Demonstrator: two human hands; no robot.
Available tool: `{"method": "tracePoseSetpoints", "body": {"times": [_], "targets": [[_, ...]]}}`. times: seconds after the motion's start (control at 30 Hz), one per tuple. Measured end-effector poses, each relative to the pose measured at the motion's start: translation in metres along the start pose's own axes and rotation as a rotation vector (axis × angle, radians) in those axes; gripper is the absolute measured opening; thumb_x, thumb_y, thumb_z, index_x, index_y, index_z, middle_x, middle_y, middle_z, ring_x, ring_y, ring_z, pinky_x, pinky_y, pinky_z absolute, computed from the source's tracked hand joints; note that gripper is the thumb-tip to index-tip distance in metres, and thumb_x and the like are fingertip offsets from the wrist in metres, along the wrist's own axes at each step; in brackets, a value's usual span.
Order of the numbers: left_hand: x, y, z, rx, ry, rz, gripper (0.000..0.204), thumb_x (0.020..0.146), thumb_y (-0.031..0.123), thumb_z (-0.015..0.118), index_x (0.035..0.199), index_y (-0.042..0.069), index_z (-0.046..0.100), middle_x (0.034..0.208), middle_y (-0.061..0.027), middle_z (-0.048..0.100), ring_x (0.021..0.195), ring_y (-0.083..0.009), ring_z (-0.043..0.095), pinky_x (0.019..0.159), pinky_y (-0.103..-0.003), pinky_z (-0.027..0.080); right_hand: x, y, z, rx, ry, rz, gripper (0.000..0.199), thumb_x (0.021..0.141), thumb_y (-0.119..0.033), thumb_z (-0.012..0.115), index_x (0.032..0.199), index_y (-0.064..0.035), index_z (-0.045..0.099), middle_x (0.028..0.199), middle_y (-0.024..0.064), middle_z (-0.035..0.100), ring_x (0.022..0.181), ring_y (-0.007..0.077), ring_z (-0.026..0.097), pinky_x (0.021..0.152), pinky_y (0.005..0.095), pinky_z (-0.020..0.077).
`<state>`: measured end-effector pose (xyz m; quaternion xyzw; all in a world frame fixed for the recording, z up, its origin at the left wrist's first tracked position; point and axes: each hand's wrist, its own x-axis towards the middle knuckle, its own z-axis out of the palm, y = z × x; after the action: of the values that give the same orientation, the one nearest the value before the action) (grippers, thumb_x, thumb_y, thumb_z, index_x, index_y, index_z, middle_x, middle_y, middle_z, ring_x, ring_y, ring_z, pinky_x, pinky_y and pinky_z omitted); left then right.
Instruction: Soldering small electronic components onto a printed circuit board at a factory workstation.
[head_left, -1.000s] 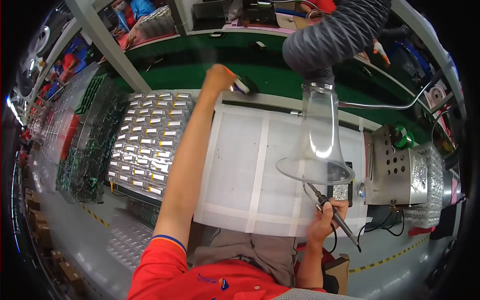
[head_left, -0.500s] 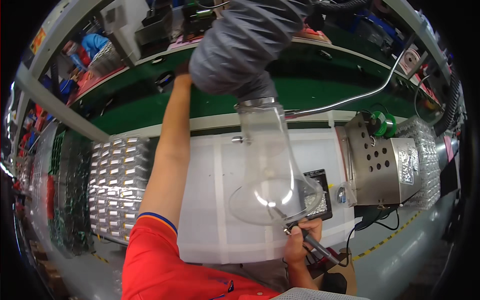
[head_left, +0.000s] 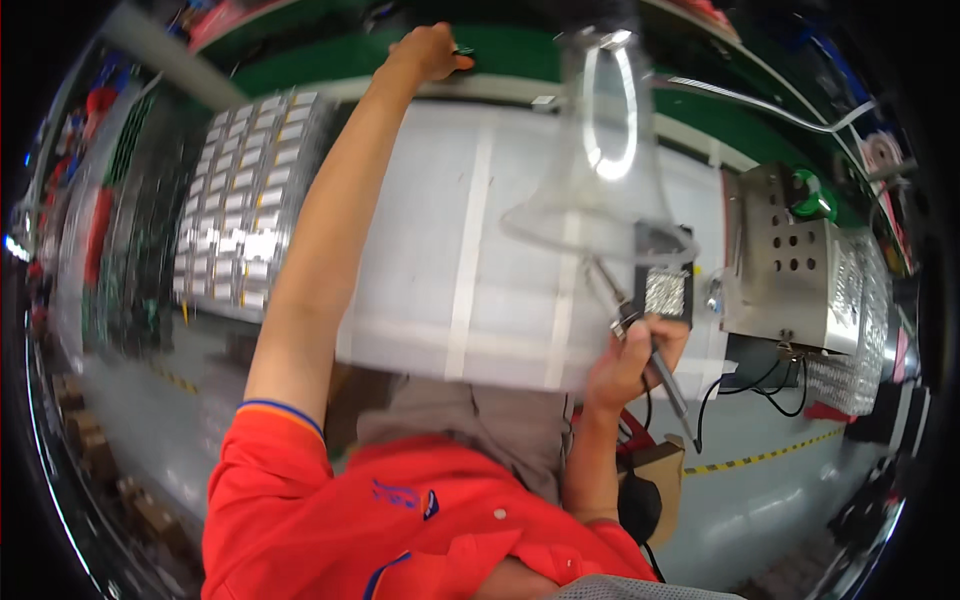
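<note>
While our right hand still grips the slim grey soldering iron at the white worktop's near edge, our left hand now closes on a small dark object at its far edge.

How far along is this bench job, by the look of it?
Done: little shows as finished; the white work mat lies bare. In hand: the right hand grips a pen-like iron by a small dark holder under the clear fume hood, while the left hand reaches to the bench's far edge. Left: apparently most of it; trays of silvery parts wait alongside.
</note>
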<state>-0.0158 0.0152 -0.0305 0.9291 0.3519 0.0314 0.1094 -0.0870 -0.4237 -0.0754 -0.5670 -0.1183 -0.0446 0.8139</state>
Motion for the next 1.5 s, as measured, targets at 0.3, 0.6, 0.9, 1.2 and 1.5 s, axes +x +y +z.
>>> {"method": "tracePoseSetpoints", "body": {"times": [0.3,0.6,0.9,1.2,1.5], "targets": [[-0.289,0.042,0.006,-0.543,0.111,0.38,0.059,0.069,0.036,0.087,0.11,0.001,0.065,0.097,-0.0152,0.066,0.091,-0.0285,0.064,0.082,-0.036,0.051,0.003,0.0,0.002,0.077,0.023,-0.045,0.012,0.086,-0.009,0.055,0.091,-0.0048,0.045,0.069,0.0029,0.044,0.052,0.0079,0.035,0.045,0.0225,0.0277],[-0.336,-0.061,-0.038,-0.356,0.54,0.079,0.049,0.076,0.032,0.082,0.106,-0.002,0.062,0.101,-0.0188,0.063,0.095,-0.034,0.058,0.086,-0.04,0.047,0.003,-0.004,0.009,0.014,0.03,-0.037,0.011,0.089,-0.011,0.055,0.089,-0.005,0.046,0.062,0.0011,0.041,0.049,0.0073,0.032,0.045,0.0226,0.0243],[-0.356,-0.124,-0.048,-0.089,0.542,-0.164,0.031,0.077,0.023,0.082,0.085,-0.001,0.064,0.088,-0.0157,0.065,0.087,-0.0294,0.06,0.079,-0.037,0.048,0.004,-0.001,0.007,0.014,0.029,-0.037,0.015,0.089,-0.014,0.057,0.09,-0.0051,0.046,0.064,0.0028,0.042,0.049,0.0082,0.034,0.045,0.0223,0.0259],[-0.325,-0.029,-0.03,-1.006,0.175,-0.026,0.019,0.078,0.005,0.076,0.094,-0.002,0.067,0.08,-0.0062,0.068,0.078,-0.0122,0.064,0.073,-0.026,0.049,-0.005,-0.011,0.021,0.003,-0.177,0.032,0.016,0.086,-0.01,0.061,0.093,-0.0041,0.048,0.081,0.0053,0.048,0.062,0.0089,0.047,0.049,0.0207,0.0389],[-0.306,0.039,0.013,-0.697,0.084,0.262,0.01,0.084,0.005,0.069,0.089,-0.004,0.066,0.076,-0.0066,0.063,0.072,-0.0155,0.057,0.066,-0.027,0.044,-0.009,0.0,0.028,0.023,-0.282,0.08,0.02,0.086,-0.003,0.064,0.095,-0.0017,0.047,0.071,0.003,0.051,0.056,0.006,0.044,0.051,0.0206,0.0363]]}}
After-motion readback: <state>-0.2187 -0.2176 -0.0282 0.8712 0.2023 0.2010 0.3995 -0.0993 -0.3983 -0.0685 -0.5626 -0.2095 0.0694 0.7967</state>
